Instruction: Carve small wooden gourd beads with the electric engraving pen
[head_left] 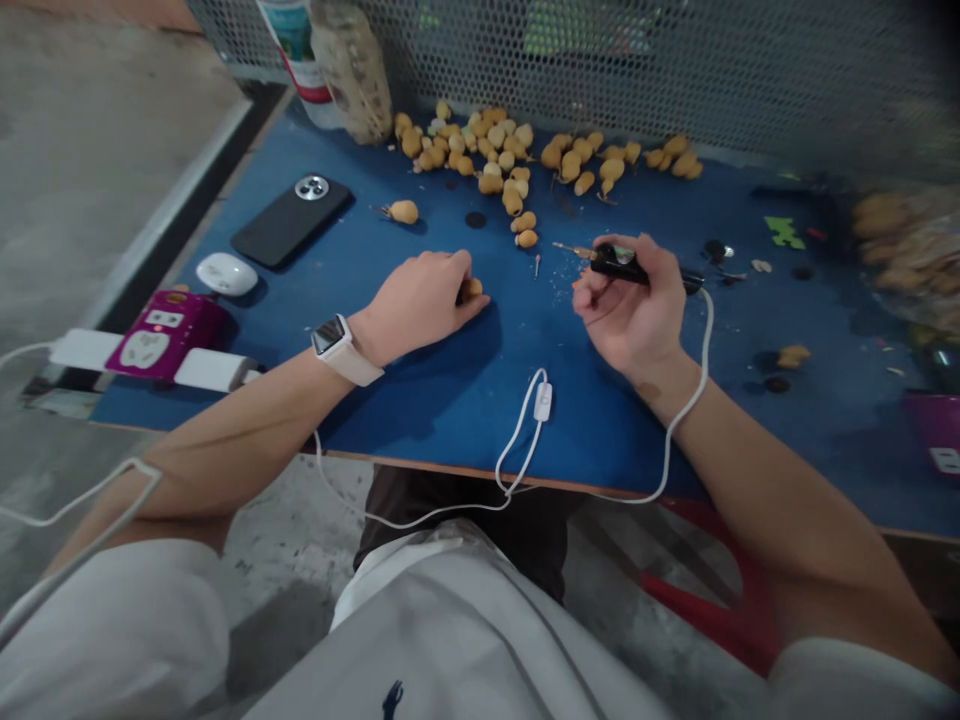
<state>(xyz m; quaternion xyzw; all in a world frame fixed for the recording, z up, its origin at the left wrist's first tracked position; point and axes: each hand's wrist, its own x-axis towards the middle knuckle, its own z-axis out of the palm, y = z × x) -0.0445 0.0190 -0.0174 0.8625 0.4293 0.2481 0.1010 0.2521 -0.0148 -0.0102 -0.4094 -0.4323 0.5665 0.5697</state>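
Firstly, left hand (416,303): curled loosely, fingers down over a small tan nut (472,290), grasping it against the table; the nut is largely hidden by the fingers.
Right hand (628,312): clenched around a black engraver (619,264), held like a pen, thumb and fingers on its barrel.
Bit (574,250): thin, metal, projecting from the engraver's front end toward the left hand; not touching the held nut.
Cord (705,340): white, running from the engraver's rear end, past the right wrist and over the table edge, with an inline switch (543,401) on the table between the forearms.
Left wrist: smartwatch (331,336) with a pale band.
Table (450,400): blue top, pale shavings (559,285) scattered just beside the bit.
Loose nuts: a tan heap (480,150) toward the far edge, one lone nut (403,212) nearer the left hand.
Left side of table: black phone (291,221), white oval object (226,274), and a magenta socket (163,335) on a white power strip (90,350).
Far edge: plastic bag (351,70) of tan contents and a bottle (296,50), both against a perforated metal screen (675,70).
Right edge: blurred bag (900,250), contents indistinct.
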